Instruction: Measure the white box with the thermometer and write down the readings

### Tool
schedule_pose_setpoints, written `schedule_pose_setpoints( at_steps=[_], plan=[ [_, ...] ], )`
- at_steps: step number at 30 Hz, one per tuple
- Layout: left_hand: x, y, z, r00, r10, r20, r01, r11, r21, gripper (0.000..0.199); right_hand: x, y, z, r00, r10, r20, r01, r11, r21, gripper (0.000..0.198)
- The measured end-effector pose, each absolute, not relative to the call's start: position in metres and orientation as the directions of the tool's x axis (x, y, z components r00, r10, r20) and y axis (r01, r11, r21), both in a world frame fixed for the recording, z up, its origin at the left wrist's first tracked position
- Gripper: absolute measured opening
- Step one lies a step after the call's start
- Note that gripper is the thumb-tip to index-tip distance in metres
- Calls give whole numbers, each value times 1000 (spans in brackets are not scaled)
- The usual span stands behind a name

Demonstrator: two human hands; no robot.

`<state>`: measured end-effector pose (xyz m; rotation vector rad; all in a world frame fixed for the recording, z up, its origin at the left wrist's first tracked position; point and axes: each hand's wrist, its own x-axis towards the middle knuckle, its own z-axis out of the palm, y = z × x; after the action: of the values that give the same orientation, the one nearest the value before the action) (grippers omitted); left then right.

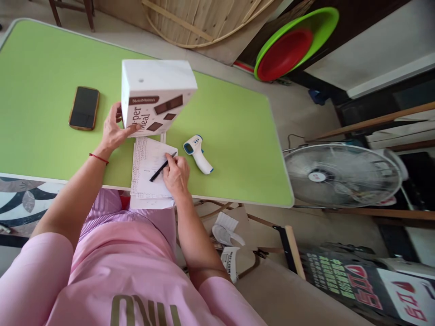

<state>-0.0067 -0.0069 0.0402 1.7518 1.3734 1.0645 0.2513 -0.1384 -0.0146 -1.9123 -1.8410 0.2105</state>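
My left hand [116, 128] grips the lower left side of a white box [159, 74], its thumb across the printed front with brown bars. The box stands tilted on the green table, just beyond a spiral notebook [149, 156] with handwriting on its page. Between the fingers of my right hand [177, 174] is a black pen [158, 173], lying slantwise over the page. That hand rests on the notebook's right edge. To its right lies a white and blue infrared thermometer [200, 156].
A smartphone [84, 108] in a brown case lies on the green table [37, 90] at the left. Past the table's right end stands a fan [343, 175]. Green [322, 31] and red basins [285, 54] lean at the back. A cardboard box [292, 299] is below right.
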Motion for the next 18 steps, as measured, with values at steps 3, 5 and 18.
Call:
schedule_pose_setpoints(
  at_steps=[3,5,18],
  plan=[
    [-15,-20,47,106,976,192,254,-214,943,124,257,-136,-16,97,967,237,876,30,-481,51],
    [-15,-26,46,189,967,172,185,-208,961,117,268,-132,-14,140,948,287,858,28,-514,41],
    [-8,-31,36,291,953,82,295,-171,940,95,340,-100,27,500,865,43,652,-343,-676,27]
  ],
)
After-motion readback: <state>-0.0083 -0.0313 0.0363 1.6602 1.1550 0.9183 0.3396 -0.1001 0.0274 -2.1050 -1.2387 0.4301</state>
